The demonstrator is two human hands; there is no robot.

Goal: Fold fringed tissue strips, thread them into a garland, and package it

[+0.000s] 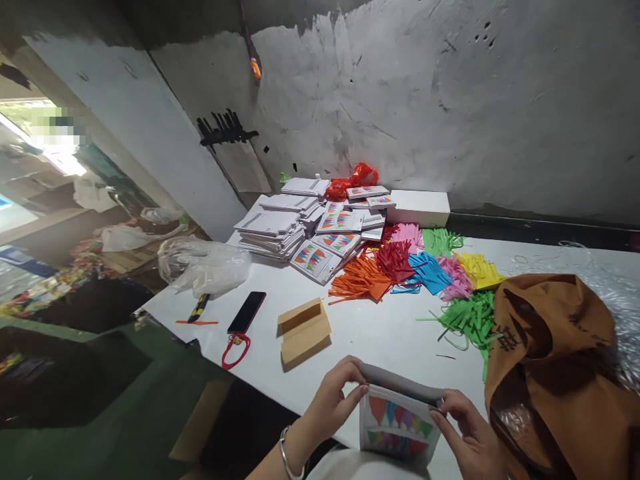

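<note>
Between my two hands, close to my body at the table's near edge, is a white box [397, 427] printed with rows of coloured pennants. My left hand [333, 393] pinches its upper left corner, thumb in front and fingers behind. The upper right corner is gripped by my right hand [467, 430] in the same way. The box's top flap stands up and back, and the box seems open along that edge; what lies inside is too dark to make out. Just beyond my left hand, an unfolded brown cardboard piece [305, 333] lies on the table.
Stacks of flat white boxes [273, 230] and printed boxes [315, 260] stand at the back. Coloured paper tassels [365, 277] lie right of them. A brown cloth bag [555, 347] covers the right side. Leftward are a phone [249, 312], a cutter [200, 308] and a plastic bag [205, 265].
</note>
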